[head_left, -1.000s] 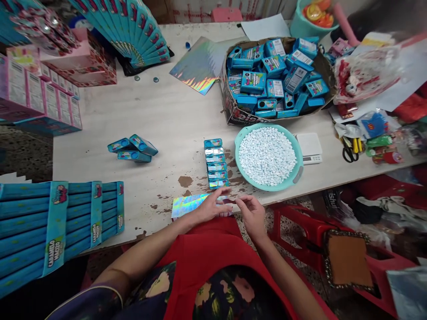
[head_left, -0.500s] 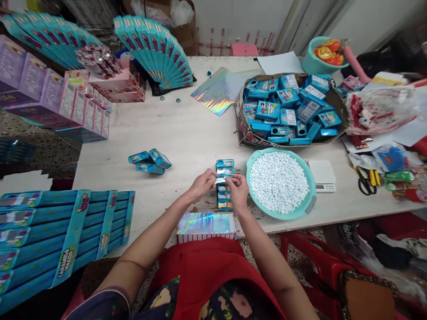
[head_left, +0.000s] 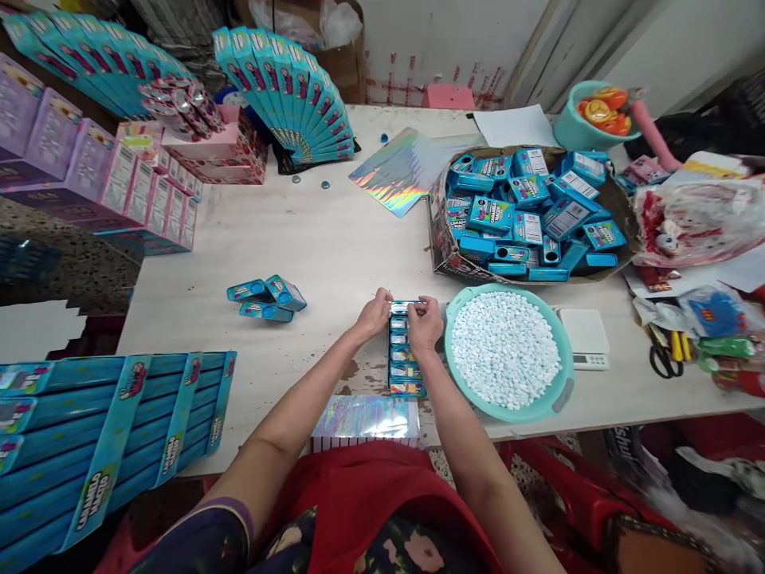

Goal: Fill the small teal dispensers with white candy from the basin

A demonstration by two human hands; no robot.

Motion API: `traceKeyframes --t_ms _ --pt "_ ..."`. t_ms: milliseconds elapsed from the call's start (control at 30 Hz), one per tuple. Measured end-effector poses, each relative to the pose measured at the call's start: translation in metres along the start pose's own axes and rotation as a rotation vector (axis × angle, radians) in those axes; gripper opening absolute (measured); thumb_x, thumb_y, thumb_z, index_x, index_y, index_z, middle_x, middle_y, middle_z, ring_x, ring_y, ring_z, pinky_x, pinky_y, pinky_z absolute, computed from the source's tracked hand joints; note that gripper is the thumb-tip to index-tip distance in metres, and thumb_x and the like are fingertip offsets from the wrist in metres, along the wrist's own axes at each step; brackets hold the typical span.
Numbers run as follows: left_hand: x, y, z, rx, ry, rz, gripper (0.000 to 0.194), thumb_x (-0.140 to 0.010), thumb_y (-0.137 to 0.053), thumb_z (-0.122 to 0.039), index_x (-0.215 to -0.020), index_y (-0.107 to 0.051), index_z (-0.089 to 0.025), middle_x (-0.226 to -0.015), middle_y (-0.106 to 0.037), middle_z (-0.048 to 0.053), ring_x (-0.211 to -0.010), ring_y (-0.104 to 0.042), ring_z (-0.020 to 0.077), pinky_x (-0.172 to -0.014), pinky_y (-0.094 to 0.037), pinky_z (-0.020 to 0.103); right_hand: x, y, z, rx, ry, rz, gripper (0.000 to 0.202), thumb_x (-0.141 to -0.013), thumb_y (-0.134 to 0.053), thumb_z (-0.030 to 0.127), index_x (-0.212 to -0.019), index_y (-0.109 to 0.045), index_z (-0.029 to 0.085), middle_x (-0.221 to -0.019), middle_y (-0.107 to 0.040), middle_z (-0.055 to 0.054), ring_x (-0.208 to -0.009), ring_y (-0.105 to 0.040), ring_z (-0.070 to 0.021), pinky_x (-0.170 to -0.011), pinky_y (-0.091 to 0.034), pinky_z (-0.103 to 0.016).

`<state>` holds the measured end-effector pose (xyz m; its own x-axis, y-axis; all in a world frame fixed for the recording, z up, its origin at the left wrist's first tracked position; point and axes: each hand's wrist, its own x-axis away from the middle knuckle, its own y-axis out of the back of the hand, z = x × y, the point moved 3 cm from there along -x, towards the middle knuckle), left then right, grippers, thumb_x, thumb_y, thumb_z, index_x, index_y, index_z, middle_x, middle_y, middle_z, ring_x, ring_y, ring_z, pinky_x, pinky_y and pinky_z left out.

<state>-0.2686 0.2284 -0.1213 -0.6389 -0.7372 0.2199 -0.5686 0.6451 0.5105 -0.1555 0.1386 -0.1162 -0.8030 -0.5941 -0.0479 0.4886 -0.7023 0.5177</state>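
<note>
A row of small blue boxes (head_left: 399, 351) stands on the table in front of me, running away from my body. Both hands are at its far end. My left hand (head_left: 376, 312) pinches the left edge of the farthest box, where a shiny strip shows. At that box's right side is my right hand (head_left: 425, 322), its fingers closed; what it grips is too small to make out. A turquoise basin (head_left: 564, 375) of small white candies (head_left: 505, 351) sits right of the row. Between the row and my body lies a stack with a holographic top (head_left: 370, 416).
A carton (head_left: 441, 231) full of blue boxes stands behind the basin, with a white scale (head_left: 584, 333) at its right. Three blue boxes (head_left: 276, 293) lie to the left. Blue display packs (head_left: 113, 422) fill the near left. Scissors (head_left: 662, 355) lie at the right.
Both hands have moved to the far end of the row, from its middle part. The view has shifted slightly, so the table's contents appear lower.
</note>
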Motion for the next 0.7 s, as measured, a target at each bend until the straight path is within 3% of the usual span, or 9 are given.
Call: traceKeyframes --t_ms 233,400,500,600,700 --pt "0.005 -0.025 0.018 0.189 0.126 -0.145 0.022 -0.087 -0.032 -0.03 -0.105 -0.042 -0.022 -0.067 -0.051 -0.004 -0.063 -0.053 0.015 -0.065 -0.042 0.027 -0.006 -0.001 -0.013 0.022 0.013 -0.082 0.042 -0.067 -0.065 0.032 -0.105 -0.06 0.015 -0.106 -0.055 -0.013 -0.095 -0.053 -0.0259 -0.087 -0.041 -0.04" --pt "0.011 -0.038 0.032 0.177 0.275 -0.198 0.025 -0.088 -0.036 -0.035 -0.105 -0.048 -0.021 -0.077 -0.06 0.002 -0.078 -0.059 0.0195 -0.075 -0.045 0.034 -0.019 -0.007 -0.035 -0.092 -0.183 0.097 0.046 -0.064 -0.065 0.038 -0.103 -0.065 0.013 -0.1 -0.065 -0.012 -0.091 -0.059 -0.0278 -0.088 -0.044 -0.042" --pt "0.014 -0.037 0.031 0.158 0.28 -0.232 0.031 -0.086 -0.042 -0.034 -0.113 -0.048 -0.018 -0.102 -0.063 0.009 -0.099 -0.058 0.022 -0.088 -0.043 0.037 -0.019 -0.005 -0.045 -0.149 -0.225 0.147 0.045 -0.07 -0.057 0.037 -0.108 -0.064 0.015 -0.103 -0.067 -0.011 -0.097 -0.06 -0.0275 -0.092 -0.044 -0.042" --pt "0.023 -0.046 0.024 0.293 0.257 -0.272 0.052 -0.089 -0.039 -0.043 -0.133 -0.035 -0.016 -0.138 -0.044 0.016 -0.127 -0.042 0.0229 -0.103 -0.034 0.037 -0.003 0.003 -0.055 -0.209 -0.276 0.208 0.047 -0.076 -0.055 0.041 -0.118 -0.059 0.019 -0.116 -0.064 -0.009 -0.107 -0.059 -0.0264 -0.095 -0.044 -0.041" --pt "0.034 -0.068 0.015 0.561 0.221 -0.179 0.07 -0.086 -0.044 -0.051 -0.142 -0.024 -0.016 -0.152 -0.022 0.014 -0.141 -0.018 0.0238 -0.113 -0.019 0.038 0.021 0.01 -0.062 -0.276 -0.355 0.346 0.045 -0.079 -0.054 0.051 -0.112 -0.06 0.021 -0.102 -0.07 -0.009 -0.093 -0.066 -0.0269 -0.083 -0.051 -0.042"
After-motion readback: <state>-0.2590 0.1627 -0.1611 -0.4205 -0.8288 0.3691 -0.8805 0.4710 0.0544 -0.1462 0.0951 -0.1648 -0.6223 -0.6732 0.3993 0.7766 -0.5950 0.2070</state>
